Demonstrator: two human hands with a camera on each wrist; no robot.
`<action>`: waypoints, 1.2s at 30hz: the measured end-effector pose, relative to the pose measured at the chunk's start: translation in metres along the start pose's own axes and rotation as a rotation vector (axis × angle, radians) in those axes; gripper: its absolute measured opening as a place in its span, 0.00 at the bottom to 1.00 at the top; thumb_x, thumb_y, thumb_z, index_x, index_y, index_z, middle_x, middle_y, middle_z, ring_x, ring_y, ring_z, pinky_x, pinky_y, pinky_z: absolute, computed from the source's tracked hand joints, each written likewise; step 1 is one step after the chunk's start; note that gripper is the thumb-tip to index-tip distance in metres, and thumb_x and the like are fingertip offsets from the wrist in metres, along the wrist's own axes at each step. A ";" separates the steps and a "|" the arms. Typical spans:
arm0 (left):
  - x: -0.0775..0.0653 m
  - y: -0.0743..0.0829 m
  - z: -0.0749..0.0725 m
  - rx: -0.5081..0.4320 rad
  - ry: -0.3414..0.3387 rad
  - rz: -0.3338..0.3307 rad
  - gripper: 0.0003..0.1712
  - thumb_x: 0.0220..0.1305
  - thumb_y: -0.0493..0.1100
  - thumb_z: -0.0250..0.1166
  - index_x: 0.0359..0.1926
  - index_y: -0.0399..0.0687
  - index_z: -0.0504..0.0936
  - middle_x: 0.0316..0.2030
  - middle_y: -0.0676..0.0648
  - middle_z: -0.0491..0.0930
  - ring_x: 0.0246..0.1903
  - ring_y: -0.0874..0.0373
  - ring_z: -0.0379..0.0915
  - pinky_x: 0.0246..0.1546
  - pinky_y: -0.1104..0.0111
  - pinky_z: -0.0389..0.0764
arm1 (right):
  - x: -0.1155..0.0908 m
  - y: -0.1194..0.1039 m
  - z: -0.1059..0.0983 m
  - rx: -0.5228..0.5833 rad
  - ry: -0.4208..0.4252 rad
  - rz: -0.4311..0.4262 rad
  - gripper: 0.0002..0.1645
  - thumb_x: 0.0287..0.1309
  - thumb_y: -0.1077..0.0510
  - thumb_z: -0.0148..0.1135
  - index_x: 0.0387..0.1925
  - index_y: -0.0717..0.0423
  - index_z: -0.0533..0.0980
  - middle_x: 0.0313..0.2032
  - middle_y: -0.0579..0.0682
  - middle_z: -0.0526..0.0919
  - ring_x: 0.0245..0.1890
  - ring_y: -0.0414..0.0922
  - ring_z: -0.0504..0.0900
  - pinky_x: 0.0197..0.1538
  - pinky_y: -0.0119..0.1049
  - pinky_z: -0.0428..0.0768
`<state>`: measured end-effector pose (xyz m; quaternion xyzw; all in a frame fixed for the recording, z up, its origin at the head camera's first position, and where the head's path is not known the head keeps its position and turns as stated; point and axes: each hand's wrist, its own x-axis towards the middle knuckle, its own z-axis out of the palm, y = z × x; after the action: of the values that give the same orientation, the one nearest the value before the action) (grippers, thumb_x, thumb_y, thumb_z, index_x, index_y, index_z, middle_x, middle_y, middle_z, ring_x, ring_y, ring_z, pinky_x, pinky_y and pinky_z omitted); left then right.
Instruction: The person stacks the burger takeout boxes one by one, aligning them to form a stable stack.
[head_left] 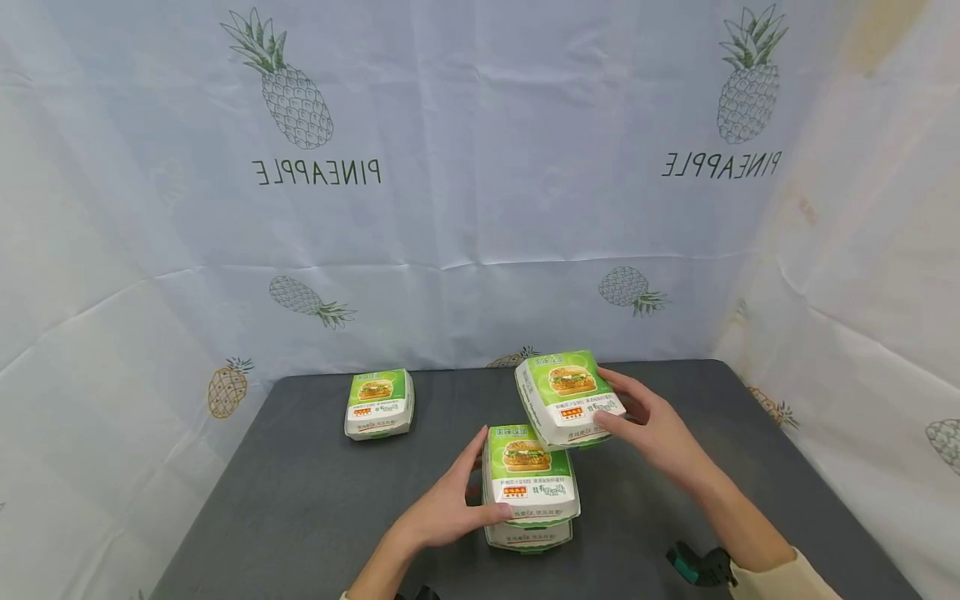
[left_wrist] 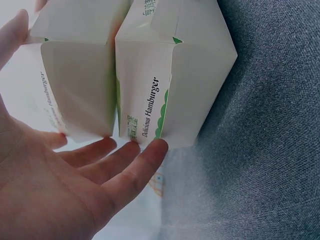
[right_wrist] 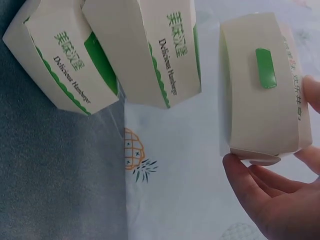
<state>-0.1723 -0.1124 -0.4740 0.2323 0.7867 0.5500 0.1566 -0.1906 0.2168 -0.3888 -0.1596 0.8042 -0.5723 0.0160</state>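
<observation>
Two hamburger boxes, green and white with a burger picture, stand stacked near the table's front: the upper box on the lower box. My left hand spans the left side of the upper one, thumb at its front and fingers toward its back. In the left wrist view, fingertips also touch the lower box. Above and behind the stack's right side, my right hand grips a third hamburger box, tilted. The right wrist view shows this held box apart from the stack.
Another hamburger box stands alone at the back left of the dark grey table. White cloth with pineapple prints hangs behind the table and along both sides.
</observation>
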 end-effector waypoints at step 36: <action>-0.001 0.001 0.001 0.033 0.021 0.009 0.61 0.65 0.61 0.68 0.83 0.55 0.36 0.77 0.43 0.48 0.71 0.45 0.57 0.60 0.51 0.74 | -0.035 -0.007 0.031 0.015 -0.032 0.010 0.43 0.64 0.55 0.70 0.76 0.49 0.63 0.68 0.59 0.69 0.60 0.54 0.77 0.50 0.39 0.83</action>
<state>-0.1707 -0.1115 -0.4738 0.2326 0.7964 0.5400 0.1418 -0.1492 0.1960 -0.3981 -0.1645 0.8005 -0.5754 0.0330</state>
